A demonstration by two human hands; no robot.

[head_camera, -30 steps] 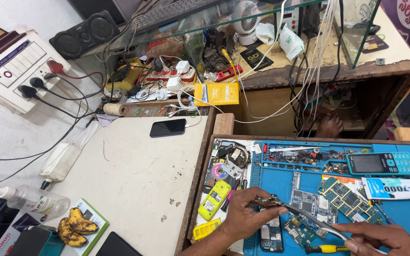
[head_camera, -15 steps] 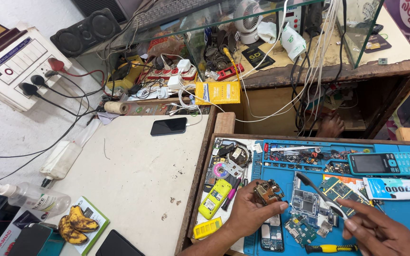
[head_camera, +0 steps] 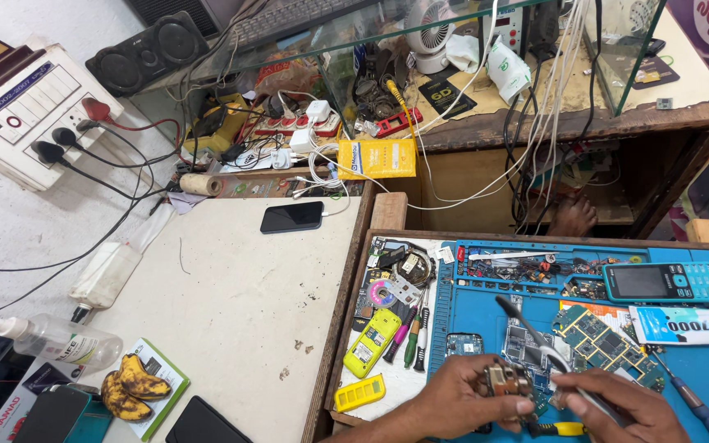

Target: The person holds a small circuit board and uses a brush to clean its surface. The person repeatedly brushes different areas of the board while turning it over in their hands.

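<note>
We work low over the blue repair mat, both hands close together at the bottom edge of the view. Our left hand has its fingers closed around a small brownish metal part, pinched between thumb and fingertips just above the mat. Our right hand is shut on a slim metal tool, which slants up and to the left from the hand; its lower end comes in right beside the held part, though we cannot tell whether the two touch. Beneath the hands lie green circuit boards, and a yellow-handled tool peeks out between our wrists. To the right, a teal keypad phone sits on the mat with a white glue tube just below it. Left of the mat, a yellow phone and a yellow keypad piece rest on a white tray beside several screwdrivers. On the pale worktable farther left lie a dark smartphone, a clear spray bottle and overripe bananas.
</note>
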